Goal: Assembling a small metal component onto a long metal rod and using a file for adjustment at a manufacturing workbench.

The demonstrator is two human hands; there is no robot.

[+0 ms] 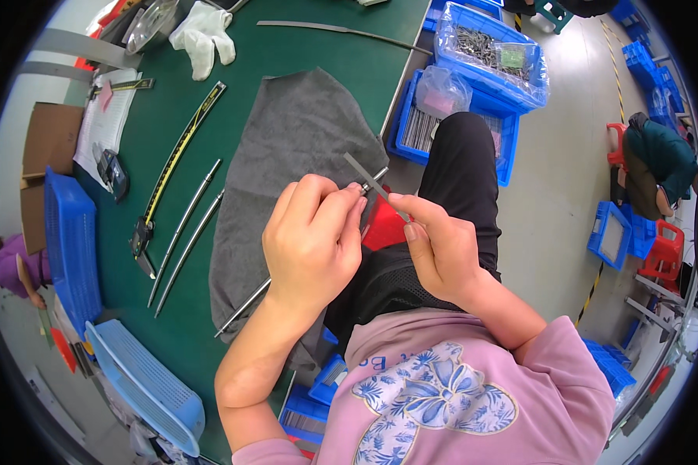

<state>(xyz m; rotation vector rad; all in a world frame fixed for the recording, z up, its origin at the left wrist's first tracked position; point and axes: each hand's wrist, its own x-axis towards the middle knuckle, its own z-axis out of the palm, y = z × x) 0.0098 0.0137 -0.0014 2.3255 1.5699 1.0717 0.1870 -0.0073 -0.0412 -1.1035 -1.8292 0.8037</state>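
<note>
My left hand (pixel 314 232) is closed around a slim, shiny metal rod (pixel 243 308). The rod runs at a slant over the grey cloth (pixel 283 132), its middle hidden by my fist and wrist, and its thicker tip shows past my fingertips. Between thumb and forefinger, my right hand (pixel 442 244) pinches a thin flat metal strip like a file (pixel 355 163). That strip crosses the rod near its tip; whether the two touch I cannot tell. On the green table left of the cloth lie two similar rods, one (pixel 180 228) beside the other (pixel 197 234).
A caliper (pixel 141 236) lies left of the rods. Farther back are a white glove (pixel 202 39) and a long thin metal strip (pixel 326 28). Blue crates (pixel 407 108) with metal parts stand at right. Blue baskets (pixel 70 232) line the left edge. Another person (pixel 663 159) sits far right.
</note>
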